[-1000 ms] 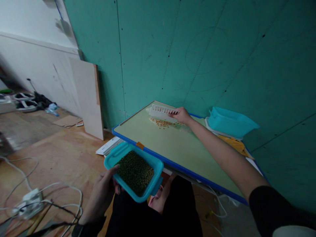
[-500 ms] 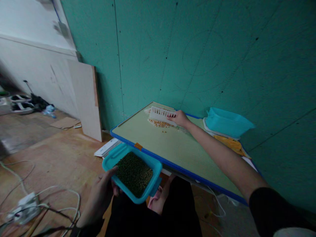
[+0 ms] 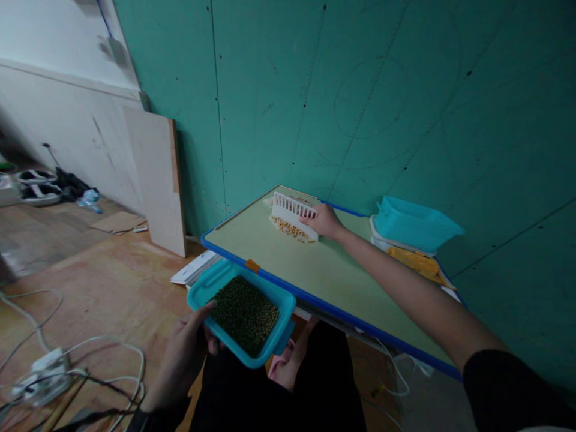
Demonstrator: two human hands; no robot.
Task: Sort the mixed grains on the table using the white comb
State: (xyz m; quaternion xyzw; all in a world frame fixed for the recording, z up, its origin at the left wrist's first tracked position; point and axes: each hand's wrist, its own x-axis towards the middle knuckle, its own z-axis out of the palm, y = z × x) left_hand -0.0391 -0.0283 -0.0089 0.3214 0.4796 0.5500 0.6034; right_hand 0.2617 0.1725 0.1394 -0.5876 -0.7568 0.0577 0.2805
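Note:
With thumb over the rim, my left hand (image 3: pixel 191 333) grips a turquoise plastic container (image 3: pixel 284 295) just off the table's near edge. Dark green beans (image 3: pixel 243 312) lie in it, with paler ones toward its right side. My right hand (image 3: pixel 326 223) is closed on the right end of a white slotted plastic strip (image 3: pixel 292 213), which stands on edge on the pale green tabletop (image 3: pixel 324 270). Yellowish kernels (image 3: pixel 292 231) lie along the strip's near side, and more pale grains (image 3: pixel 299 199) show behind it.
At the table's right end sit a light-blue bin (image 3: pixel 416 225) and a yellow-orange cloth (image 3: pixel 418 264). A green wall (image 3: pixel 279 90) rises behind. A wooden board (image 3: pixel 155 180) leans on the left. Cables and a power strip (image 3: pixel 47 375) lie on the floor.
My right hand has drawn the strip's right end slightly nearer and tilted it more upright, bunching the kernels along it. My left hand and the container have barely moved.

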